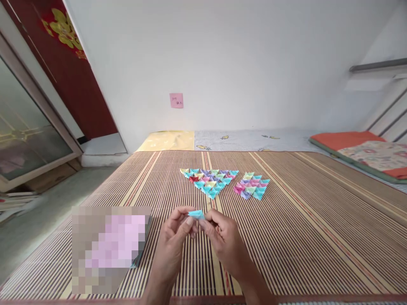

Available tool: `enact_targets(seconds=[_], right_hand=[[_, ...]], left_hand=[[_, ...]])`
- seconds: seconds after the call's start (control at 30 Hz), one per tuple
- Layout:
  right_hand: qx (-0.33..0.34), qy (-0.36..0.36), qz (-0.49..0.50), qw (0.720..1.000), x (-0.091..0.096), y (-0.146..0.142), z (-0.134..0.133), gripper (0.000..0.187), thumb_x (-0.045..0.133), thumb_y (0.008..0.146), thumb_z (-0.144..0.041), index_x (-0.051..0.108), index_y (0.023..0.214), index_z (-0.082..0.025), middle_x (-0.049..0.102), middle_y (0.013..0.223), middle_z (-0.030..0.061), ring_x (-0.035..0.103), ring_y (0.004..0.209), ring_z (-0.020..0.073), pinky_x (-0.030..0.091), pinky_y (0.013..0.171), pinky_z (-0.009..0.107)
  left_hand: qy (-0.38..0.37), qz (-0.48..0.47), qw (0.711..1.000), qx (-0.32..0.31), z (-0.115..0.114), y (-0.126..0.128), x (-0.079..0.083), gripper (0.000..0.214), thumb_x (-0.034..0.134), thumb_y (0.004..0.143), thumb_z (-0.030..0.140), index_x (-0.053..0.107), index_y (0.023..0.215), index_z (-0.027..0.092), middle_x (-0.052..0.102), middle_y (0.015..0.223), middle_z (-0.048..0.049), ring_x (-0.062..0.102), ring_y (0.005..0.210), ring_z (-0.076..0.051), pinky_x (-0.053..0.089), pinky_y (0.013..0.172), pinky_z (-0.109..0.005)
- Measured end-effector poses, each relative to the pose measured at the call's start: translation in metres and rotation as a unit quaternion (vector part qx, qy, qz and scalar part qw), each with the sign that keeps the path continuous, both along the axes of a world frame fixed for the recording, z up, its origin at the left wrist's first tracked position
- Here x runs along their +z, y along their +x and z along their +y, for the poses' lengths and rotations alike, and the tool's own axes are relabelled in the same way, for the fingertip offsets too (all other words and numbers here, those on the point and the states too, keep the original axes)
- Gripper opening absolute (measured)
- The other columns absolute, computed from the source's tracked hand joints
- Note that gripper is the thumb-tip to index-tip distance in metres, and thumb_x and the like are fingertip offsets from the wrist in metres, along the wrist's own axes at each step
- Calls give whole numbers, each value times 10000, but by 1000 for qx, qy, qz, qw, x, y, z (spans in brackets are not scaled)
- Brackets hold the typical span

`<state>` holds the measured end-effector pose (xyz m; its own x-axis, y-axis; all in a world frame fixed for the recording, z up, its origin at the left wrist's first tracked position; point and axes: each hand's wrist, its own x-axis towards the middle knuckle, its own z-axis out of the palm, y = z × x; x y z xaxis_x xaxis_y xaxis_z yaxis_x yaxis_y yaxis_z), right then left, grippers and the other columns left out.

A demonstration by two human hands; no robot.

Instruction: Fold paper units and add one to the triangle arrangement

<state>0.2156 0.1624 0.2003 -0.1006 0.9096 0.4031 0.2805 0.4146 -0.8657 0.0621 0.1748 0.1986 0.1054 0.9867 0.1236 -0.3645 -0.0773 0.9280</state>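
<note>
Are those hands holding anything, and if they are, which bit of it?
Yes, a small folded light-blue paper piece. The left hand pinches it at its left end, and the right hand at its right end.

A white wall (222,63) rises behind the striped mat (305,237), beside grey floor (63,199).

Pink item (127,237) lower left is pixelated, can't tell what. Blue folded paper (196,213) partly hidden by left hand (173,237) and right hand (225,235); forearms (159,284) cut at bottom edge. Wall note (176,101) writing too small to read.
</note>
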Motion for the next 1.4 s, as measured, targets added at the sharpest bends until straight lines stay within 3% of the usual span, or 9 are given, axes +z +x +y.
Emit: enact_targets(seconds=[0.07,0.23,0.57,0.87,1.0,1.13,1.27,1.4], right_hand=[[-17,4,-10,1000,-11,-1,4,301,526,1054,-317,549,774,-207,472,683,-35,430,597,123,318,558,265],[-46,48,-73,995,-25,-1,10,250,476,1070,-253,541,832,-212,511,742,-15,501,645,140,356,589,261],[-42,138,-223,964,-29,4,10,320,372,1122,-236,577,878,-205,611,791,33,594,709,171,438,644,264],[-37,147,-284,947,-36,2,10,288,403,1089,-153,605,888,-186,625,804,51,622,728,192,437,647,281],[-21,135,-260,956,-31,3,6,243,426,1031,-82,643,996,-187,673,898,69,662,839,214,502,728,313],[-67,182,-172,966,-19,5,-1,273,476,993,-70,639,1177,-190,693,1092,100,662,1059,242,533,913,390],[-74,203,-149,965,-9,2,-6,123,563,1016,-136,665,1032,-202,685,945,60,663,915,219,533,819,363],[-71,218,-139,963,-6,-2,-11,130,559,1020,-112,646,986,-203,662,895,43,638,857,206,511,765,353]], left_hand=[[2,-5,1000,18,5,-5,-7,274,763,904,439,728,1050,210,666,780,-4,578,733,-150,465,696,-248],[29,53,997,40,16,-18,-15,177,739,931,389,728,978,219,670,920,-10,599,762,-138,467,704,-248],[46,142,988,-32,12,-25,-4,176,770,879,363,709,860,199,643,816,-16,581,753,-171,455,709,-281],[27,213,976,-42,13,-33,-8,155,767,844,328,691,834,194,595,772,0,485,693,-154,390,645,-270],[30,227,973,-34,14,-33,-9,158,760,838,320,685,786,190,589,733,5,478,665,-149,378,632,-271],[40,230,972,-30,12,-30,-11,147,760,852,313,692,802,192,642,798,-15,500,686,-154,392,647,-276],[63,222,972,-41,7,-25,-8,152,741,895,313,684,814,199,636,811,-11,519,716,-160,400,668,-278],[99,228,968,-41,1,-22,0,118,714,928,258,682,827,205,639,844,-12,549,776,-169,420,719,-286]])
